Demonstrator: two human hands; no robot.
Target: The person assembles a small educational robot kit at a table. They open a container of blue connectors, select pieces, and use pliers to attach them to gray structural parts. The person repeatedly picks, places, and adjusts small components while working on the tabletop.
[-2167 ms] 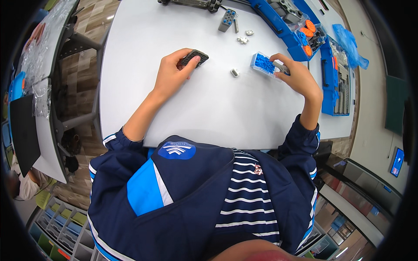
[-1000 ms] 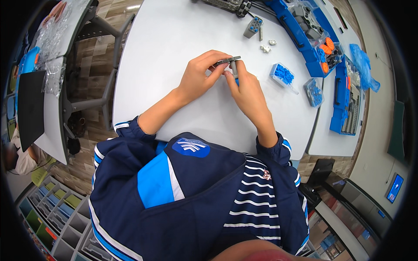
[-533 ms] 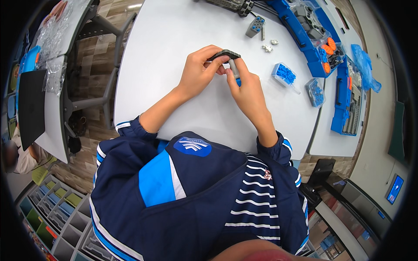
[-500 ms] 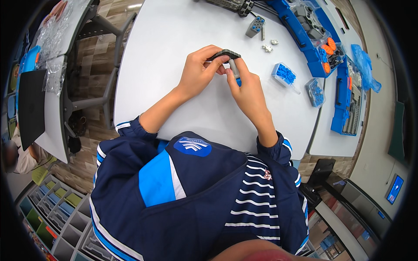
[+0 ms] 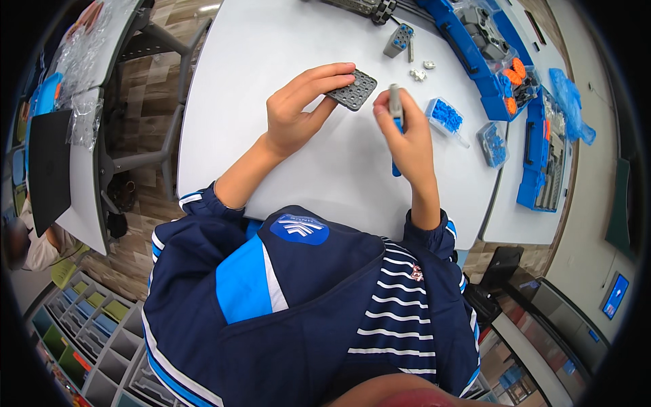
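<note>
Hands of a seated person in a dark blue jacket, seen from above over a white tabletop (image 5: 271,61). Left hand (image 5: 295,108): fingers closed in a pinch on the near edge of a small dark grey perforated plate (image 5: 352,89), thumb beneath and the other fingers laid over its top; the plate is tilted and sits at or just above the tabletop surface, though contact cannot be judged from this view. Right hand (image 5: 407,139): fingers wrapped around a slender tool (image 5: 395,108) with a grey upper part and a blue lower end that shows below the palm; the tool stands roughly upright, just beside the plate's right corner and apart from it. Farther along the tabletop, beyond the plate, lie a grey perforated block (image 5: 398,39) and a few small silvery parts (image 5: 418,73). To the right of the tool sit a clear box of blue pieces (image 5: 445,115) and, near the tabletop's right edge, a second clear box (image 5: 493,144) with bluish contents. A long blue tray (image 5: 475,47) holding grey parts and orange pieces runs along the far right, and another blue tray (image 5: 542,159) rests on the adjoining surface. Both forearms enter from the lower part of the view, sleeves pushed back to the elbow.
</note>
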